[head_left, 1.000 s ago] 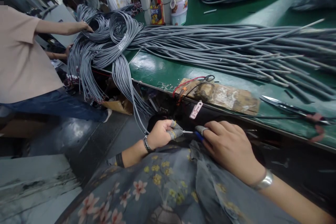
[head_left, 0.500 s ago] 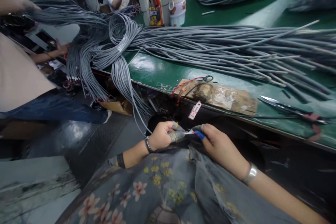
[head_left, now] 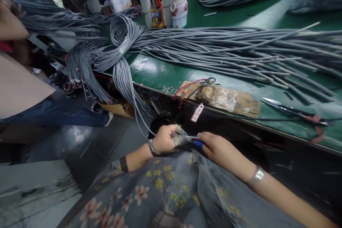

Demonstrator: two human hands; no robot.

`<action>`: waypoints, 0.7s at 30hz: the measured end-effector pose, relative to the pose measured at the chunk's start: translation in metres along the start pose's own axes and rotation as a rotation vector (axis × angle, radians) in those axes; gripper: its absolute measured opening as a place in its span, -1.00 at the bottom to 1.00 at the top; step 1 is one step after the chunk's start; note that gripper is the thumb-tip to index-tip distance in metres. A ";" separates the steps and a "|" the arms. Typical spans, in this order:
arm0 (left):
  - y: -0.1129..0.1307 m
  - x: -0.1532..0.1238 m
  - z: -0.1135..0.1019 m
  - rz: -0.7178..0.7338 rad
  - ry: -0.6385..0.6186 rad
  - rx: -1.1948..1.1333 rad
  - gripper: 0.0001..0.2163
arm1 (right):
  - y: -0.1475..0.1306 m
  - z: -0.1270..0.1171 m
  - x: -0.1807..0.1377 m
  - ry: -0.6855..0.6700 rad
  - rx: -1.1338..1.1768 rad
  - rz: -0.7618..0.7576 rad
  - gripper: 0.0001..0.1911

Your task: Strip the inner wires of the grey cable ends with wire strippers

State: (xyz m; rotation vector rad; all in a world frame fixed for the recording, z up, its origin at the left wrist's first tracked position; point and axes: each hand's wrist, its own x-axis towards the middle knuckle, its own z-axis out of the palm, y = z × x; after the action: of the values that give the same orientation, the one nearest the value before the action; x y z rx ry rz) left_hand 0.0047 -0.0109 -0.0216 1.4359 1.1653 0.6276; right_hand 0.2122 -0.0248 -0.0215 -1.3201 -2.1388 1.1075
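Observation:
In front of my lap, my left hand (head_left: 167, 139) is closed in a pinch on a grey cable (head_left: 142, 125), its thumb and fingertip wrapped in grey covers. That cable runs up to a hanging grey bundle (head_left: 125, 78) at the table edge. Thin coloured wires (head_left: 193, 138) stick out of its end, red and green among them. My right hand (head_left: 213, 143) pinches these wires just right of my left fingertips; one of its fingers has a blue wrap. The fingers partly cover the wire ends.
Many grey cables (head_left: 203, 44) lie along the green table (head_left: 152, 69). Near its front edge are a stained wooden board (head_left: 240, 102), a pink tag (head_left: 197, 113) and scissors (head_left: 288, 108). A cup (head_left: 179, 9) stands farther back. At left, a person (head_left: 24, 85) stands beside more cables.
My right fingers have shifted on the wires, and more of the coloured strands show. My left hand stays nearly still. The person at left has moved an arm, with cables shifting.

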 end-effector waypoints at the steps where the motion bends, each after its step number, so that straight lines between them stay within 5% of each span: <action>1: -0.001 0.001 0.000 0.008 0.030 -0.003 -0.70 | -0.003 -0.003 -0.001 -0.105 0.081 -0.044 -0.71; 4: -0.003 0.006 -0.002 0.024 0.156 -0.011 -0.72 | -0.012 -0.011 -0.004 -0.297 0.369 -0.141 -0.59; 8: -0.002 0.011 -0.004 -0.019 0.215 -0.124 -0.64 | -0.012 -0.012 -0.005 0.016 0.471 0.009 -0.55; 12: 0.008 0.010 0.000 -0.077 0.135 -0.271 -0.54 | -0.002 -0.001 0.002 0.305 0.301 0.113 -0.66; 17: 0.018 0.006 0.004 -0.161 -0.036 -0.310 -0.54 | 0.002 0.006 0.010 0.359 0.213 -0.113 -0.86; 21: 0.014 0.007 0.001 -0.228 -0.164 -0.234 -0.61 | 0.002 0.005 0.009 0.394 0.127 -0.195 -0.83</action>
State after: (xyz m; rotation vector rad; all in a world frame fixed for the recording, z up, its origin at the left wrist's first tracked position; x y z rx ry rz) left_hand 0.0127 -0.0034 -0.0100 1.1161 1.0693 0.4608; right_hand 0.2059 -0.0182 -0.0266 -1.1340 -1.8297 0.8125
